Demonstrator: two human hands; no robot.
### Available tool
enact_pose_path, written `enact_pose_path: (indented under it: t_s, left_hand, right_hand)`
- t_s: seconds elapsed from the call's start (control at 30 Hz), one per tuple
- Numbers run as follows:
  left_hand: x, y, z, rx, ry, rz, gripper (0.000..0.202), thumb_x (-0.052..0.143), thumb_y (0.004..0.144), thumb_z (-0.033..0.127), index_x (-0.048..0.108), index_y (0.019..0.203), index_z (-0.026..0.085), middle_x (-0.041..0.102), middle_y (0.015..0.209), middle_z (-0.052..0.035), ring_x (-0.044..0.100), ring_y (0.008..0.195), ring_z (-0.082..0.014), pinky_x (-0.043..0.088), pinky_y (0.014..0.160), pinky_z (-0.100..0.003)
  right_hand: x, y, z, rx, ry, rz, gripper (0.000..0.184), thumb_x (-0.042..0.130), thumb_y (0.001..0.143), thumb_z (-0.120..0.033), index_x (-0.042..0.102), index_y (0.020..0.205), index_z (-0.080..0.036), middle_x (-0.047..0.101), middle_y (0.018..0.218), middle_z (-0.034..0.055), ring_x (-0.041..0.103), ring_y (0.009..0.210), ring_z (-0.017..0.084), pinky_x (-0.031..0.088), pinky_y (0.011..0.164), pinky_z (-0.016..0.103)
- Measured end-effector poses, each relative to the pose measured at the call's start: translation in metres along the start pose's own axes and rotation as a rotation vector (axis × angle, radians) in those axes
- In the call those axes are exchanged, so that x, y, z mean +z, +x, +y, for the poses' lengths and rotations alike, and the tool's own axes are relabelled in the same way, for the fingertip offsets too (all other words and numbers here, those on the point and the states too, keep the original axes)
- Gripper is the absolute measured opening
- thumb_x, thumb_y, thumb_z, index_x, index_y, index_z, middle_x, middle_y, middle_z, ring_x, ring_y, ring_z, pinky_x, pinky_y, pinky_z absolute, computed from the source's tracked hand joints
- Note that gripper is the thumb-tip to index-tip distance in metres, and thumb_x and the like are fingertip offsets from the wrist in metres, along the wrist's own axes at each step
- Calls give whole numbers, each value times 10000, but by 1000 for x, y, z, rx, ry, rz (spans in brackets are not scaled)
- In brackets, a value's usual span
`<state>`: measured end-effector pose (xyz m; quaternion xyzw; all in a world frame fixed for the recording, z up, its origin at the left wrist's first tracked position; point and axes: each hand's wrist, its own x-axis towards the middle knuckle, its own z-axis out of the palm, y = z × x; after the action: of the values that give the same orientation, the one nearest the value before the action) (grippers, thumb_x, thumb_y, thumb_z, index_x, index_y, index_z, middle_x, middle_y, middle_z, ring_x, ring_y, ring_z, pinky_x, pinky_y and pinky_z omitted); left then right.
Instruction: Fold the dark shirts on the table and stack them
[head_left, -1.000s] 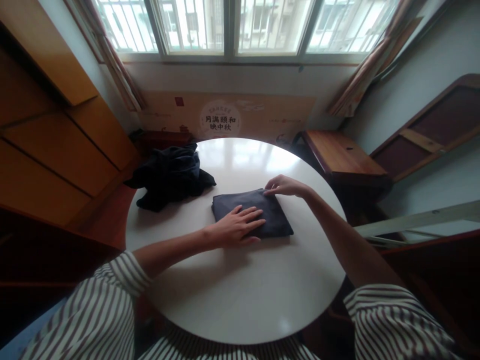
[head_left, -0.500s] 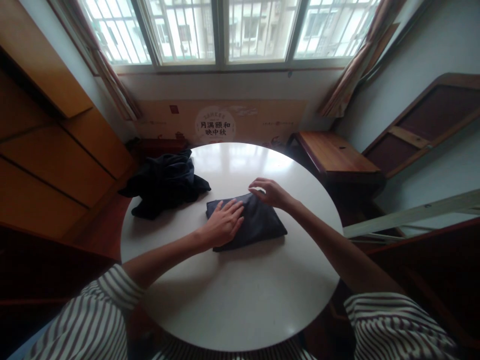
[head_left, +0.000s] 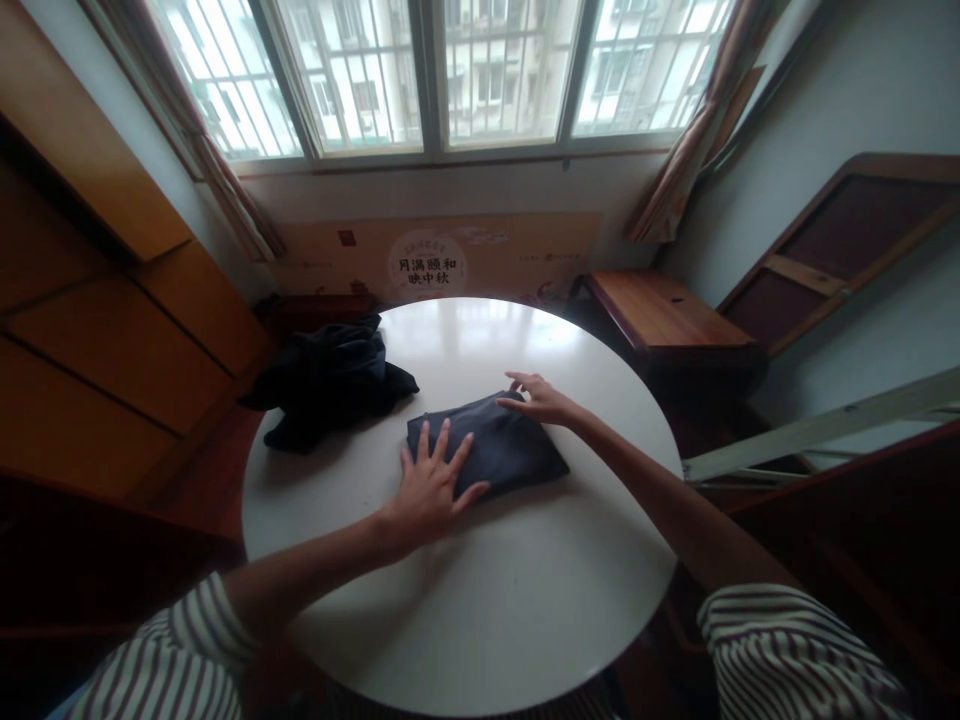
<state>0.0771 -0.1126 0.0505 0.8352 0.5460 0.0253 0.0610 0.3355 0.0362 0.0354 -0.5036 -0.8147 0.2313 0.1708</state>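
Observation:
A dark grey folded piece of cloth (head_left: 517, 450), apparently a garment, lies as a flat, roughly rectangular bundle on the round white table (head_left: 480, 600). My left hand (head_left: 435, 485) rests on its left and near part, fingers spread wide, palm down. At the far right edge of the bundle is my right hand (head_left: 541, 400); thumb and fingers are apart, with the thumb against the cloth. Part of the bundle's near left corner is hidden under my left hand. Further left, a crumpled heap of black clothing (head_left: 330, 385) sits at the table's edge and hangs partly over it.
Beyond the table on the right stands a low wooden bench (head_left: 675, 315). An orange-brown wooden cabinet (head_left: 97, 350) lines the left side. A printed banner (head_left: 510, 260) runs below the barred window (head_left: 360, 80). A pale rail (head_left: 817, 430) slants in from the right.
My left hand has slid toward me and left, and its fingers have spread. My right hand stays near the far edge, its fingers slightly shifted. The view has tilted a little upward.

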Motion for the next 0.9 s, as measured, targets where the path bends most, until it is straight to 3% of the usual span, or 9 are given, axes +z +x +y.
enact_pose_path:
  t_s: [0.07,0.2,0.3,0.37,0.47,0.6,0.7,0.8,0.9]
  left_hand:
    - [1,-16,0,54,-10,-28,771,498,906,638,271,1561,300,117,1643,-167,87,1458,-517,385,977,-694]
    - [1,-29,-9,173,103,-5,617,552,937,358,367,1522,293,302,1582,-156,222,1437,-443,347,1047,-653]
    - [-6,-20,-24,294,187,15,545,541,922,208,469,1459,270,443,1487,-131,332,1374,-378,278,1106,-642]
    - [-14,-6,-37,341,213,49,514,512,911,124,537,1400,282,504,1420,-108,404,1308,-333,281,1126,-595]
    - [-25,17,-56,255,225,150,492,441,902,41,630,1297,265,559,1314,-120,484,1204,-294,385,1066,-491]
    - [-25,35,-60,27,67,170,465,368,962,114,561,1381,171,632,1033,-129,613,927,-233,497,836,-342]
    - [-13,38,-45,33,-162,85,532,385,1014,335,374,1513,150,650,882,-61,641,789,-195,500,793,-300]
    - [1,50,-28,71,-245,106,594,430,996,426,372,1510,134,646,1015,-99,654,866,-211,507,861,-337]
    - [10,80,-13,120,-251,127,550,459,987,378,432,1471,117,591,1152,-151,640,1000,-246,497,943,-385]
  right_hand:
    - [-8,5,-2,-18,24,-22,661,648,850,-562,593,1342,-123,638,1213,174,602,1116,279,475,981,392]
    - [-12,19,-12,-85,112,-142,680,747,745,-546,628,1312,-189,640,1201,118,598,1081,243,488,918,325]
    - [-12,29,-16,-83,138,-208,479,805,663,-510,757,1009,-182,685,960,73,619,896,213,495,788,290]
    - [-13,29,-14,-54,136,-194,358,828,624,-469,747,802,-169,670,846,55,602,790,189,479,701,272]
    - [-17,14,-8,16,153,-170,315,800,651,-438,659,669,-158,635,709,33,565,666,158,437,581,249]
    - [-14,-27,-6,120,223,-85,309,694,771,-426,597,889,-157,670,784,52,590,649,156,439,521,231]
    - [-3,-56,-9,228,408,-2,470,682,791,-410,491,1153,-179,700,872,67,647,688,183,489,522,239]
    - [3,-73,-8,279,486,88,547,706,778,-386,457,1227,-197,705,910,71,679,733,202,525,556,253]
    - [-1,-85,0,324,446,193,546,706,780,-371,472,1241,-194,704,892,65,688,730,206,546,594,270]
